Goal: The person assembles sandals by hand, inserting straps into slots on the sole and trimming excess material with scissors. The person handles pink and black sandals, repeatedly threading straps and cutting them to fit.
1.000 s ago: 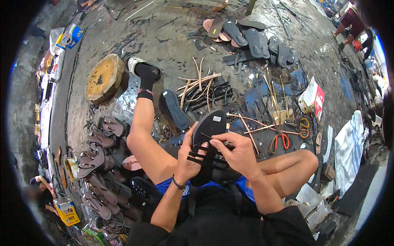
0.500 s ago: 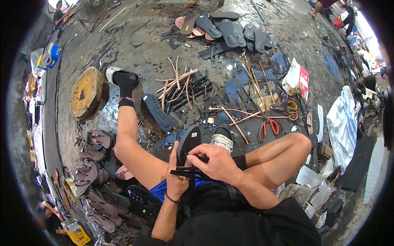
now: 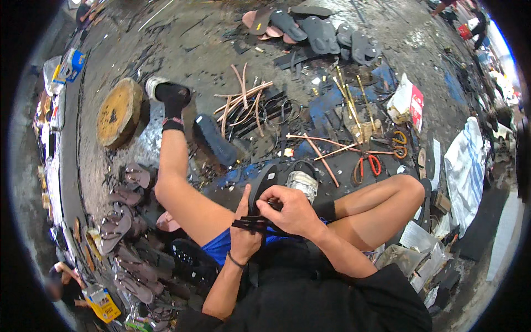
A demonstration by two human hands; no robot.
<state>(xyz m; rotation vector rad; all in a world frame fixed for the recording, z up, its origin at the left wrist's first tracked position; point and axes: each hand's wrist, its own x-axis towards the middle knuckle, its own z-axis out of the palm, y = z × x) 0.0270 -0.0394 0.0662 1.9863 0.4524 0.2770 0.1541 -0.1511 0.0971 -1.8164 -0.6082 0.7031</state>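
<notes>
Over my lap, my left hand [image 3: 245, 242] is closed round a dark flip-flop sole [image 3: 265, 180] with a small white label near its toe end. Its thumb lies along the sole's left edge. Black straps [image 3: 250, 224] stick out to the left across this hand. My right hand [image 3: 296, 212] is closed against the sole, thumb and forefinger pinched on what looks like a strap; the fingers partly hide the tip. Beyond the sole, just to its right, is my foot in a whitish sandal [image 3: 301, 185].
Copper-coloured strips [image 3: 243, 99] and orange-handled scissors [image 3: 367, 168] lie ahead. A dark sole [image 3: 213, 141] rests beside my left leg, near a round wooden block [image 3: 119, 113]. Finished-looking flip-flops [image 3: 116, 227] are piled at left; grey soles [image 3: 318, 36] lie at the far side.
My right hand's pinch has shifted slightly on the sole, and its fingers are more curled. The sole is a little lower against my left hand. The whole view has shifted slightly.
</notes>
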